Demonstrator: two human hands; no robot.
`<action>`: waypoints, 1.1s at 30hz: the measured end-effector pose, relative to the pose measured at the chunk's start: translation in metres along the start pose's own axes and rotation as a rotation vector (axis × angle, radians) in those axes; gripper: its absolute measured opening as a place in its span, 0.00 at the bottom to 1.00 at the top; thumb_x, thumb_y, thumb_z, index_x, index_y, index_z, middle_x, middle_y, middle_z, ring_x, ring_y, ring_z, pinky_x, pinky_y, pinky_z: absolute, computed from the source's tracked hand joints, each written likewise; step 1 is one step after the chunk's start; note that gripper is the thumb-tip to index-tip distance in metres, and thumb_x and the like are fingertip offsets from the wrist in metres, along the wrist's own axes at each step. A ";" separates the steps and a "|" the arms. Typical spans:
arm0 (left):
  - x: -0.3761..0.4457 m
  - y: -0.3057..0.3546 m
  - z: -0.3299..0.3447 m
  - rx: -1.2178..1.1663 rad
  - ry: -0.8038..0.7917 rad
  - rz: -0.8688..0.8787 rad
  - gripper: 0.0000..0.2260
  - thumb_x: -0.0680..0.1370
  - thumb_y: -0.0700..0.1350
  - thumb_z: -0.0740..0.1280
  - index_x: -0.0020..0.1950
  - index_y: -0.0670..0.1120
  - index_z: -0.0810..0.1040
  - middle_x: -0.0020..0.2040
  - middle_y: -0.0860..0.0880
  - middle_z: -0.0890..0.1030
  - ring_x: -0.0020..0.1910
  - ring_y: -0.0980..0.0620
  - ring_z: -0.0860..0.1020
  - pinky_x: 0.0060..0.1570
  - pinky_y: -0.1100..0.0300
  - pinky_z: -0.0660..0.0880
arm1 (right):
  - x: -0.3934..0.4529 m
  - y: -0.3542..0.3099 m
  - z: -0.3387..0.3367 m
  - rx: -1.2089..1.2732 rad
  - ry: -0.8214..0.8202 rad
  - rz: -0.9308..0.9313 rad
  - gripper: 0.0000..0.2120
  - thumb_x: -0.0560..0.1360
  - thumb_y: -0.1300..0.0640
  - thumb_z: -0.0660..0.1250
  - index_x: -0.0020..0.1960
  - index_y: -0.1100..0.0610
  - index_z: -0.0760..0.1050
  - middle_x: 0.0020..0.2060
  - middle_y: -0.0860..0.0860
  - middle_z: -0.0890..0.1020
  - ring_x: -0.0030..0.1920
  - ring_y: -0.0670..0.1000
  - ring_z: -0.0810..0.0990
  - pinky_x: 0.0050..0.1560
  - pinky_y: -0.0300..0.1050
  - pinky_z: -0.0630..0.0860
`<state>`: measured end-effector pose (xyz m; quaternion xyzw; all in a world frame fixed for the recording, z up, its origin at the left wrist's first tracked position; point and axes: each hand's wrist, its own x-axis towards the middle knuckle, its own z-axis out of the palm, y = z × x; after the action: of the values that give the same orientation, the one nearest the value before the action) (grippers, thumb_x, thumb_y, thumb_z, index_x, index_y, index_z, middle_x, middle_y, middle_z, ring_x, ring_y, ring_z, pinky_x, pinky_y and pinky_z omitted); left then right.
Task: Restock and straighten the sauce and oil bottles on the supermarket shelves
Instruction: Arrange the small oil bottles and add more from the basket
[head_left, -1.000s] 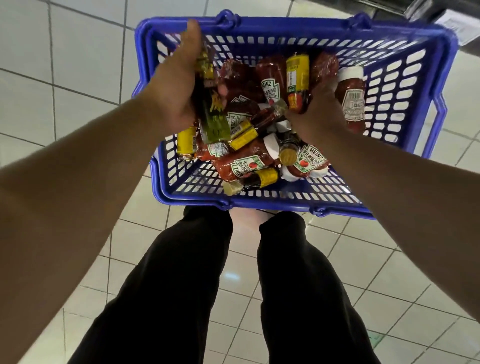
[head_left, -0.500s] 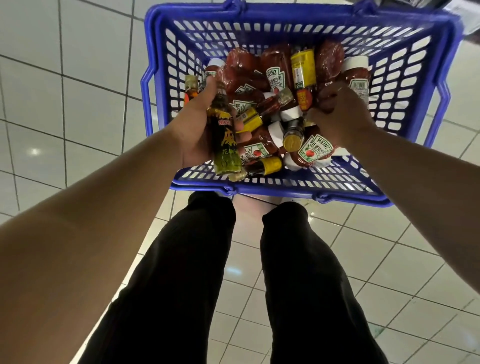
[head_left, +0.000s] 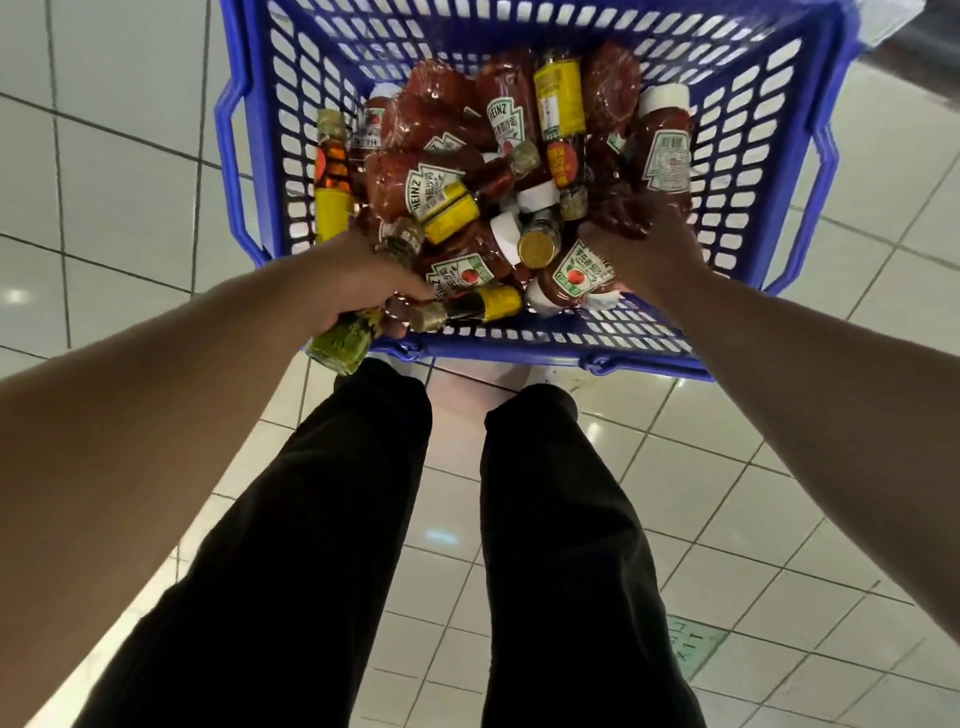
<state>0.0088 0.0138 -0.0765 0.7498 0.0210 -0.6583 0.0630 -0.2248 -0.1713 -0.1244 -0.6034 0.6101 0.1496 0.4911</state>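
Note:
A blue plastic basket stands on the floor in front of me. It holds several red Heinz ketchup bottles and several dark oil bottles with yellow labels, piled loosely. My left hand grips a dark oil bottle with a green label at the basket's near left corner, its base sticking out over the rim. My right hand is inside the basket at the near right, fingers curled round a red ketchup bottle; the fingertips are hidden.
My legs in black trousers stand just behind the basket on a pale tiled floor. A green floor sticker lies at the lower right. A dark shelf base shows at the top right corner.
My left hand has drawn the green-labelled oil bottle from the basket's far left back to its near edge. My right hand has shifted nearer me inside the basket.

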 end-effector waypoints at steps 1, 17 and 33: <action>-0.001 0.002 0.005 0.023 -0.036 0.006 0.09 0.73 0.44 0.78 0.48 0.43 0.83 0.35 0.44 0.86 0.27 0.49 0.83 0.26 0.58 0.79 | -0.001 -0.002 0.001 -0.044 0.007 0.001 0.34 0.65 0.37 0.77 0.67 0.49 0.76 0.56 0.47 0.84 0.56 0.51 0.83 0.52 0.45 0.78; 0.005 -0.001 0.018 0.270 0.043 0.081 0.11 0.70 0.41 0.81 0.47 0.44 0.81 0.31 0.48 0.85 0.25 0.54 0.82 0.26 0.62 0.76 | -0.018 -0.049 -0.137 -0.284 0.348 0.003 0.27 0.67 0.36 0.69 0.58 0.54 0.78 0.49 0.53 0.84 0.42 0.55 0.86 0.46 0.50 0.84; -0.016 0.015 0.111 0.096 0.110 0.216 0.17 0.70 0.54 0.79 0.53 0.47 0.83 0.45 0.46 0.85 0.46 0.47 0.85 0.50 0.53 0.83 | -0.064 -0.016 0.002 -0.259 0.102 0.108 0.31 0.76 0.41 0.68 0.74 0.51 0.63 0.61 0.57 0.80 0.61 0.65 0.78 0.51 0.49 0.68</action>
<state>-0.1008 -0.0140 -0.0736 0.7848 -0.0878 -0.6059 0.0962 -0.2236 -0.1355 -0.0691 -0.6349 0.6415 0.2223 0.3688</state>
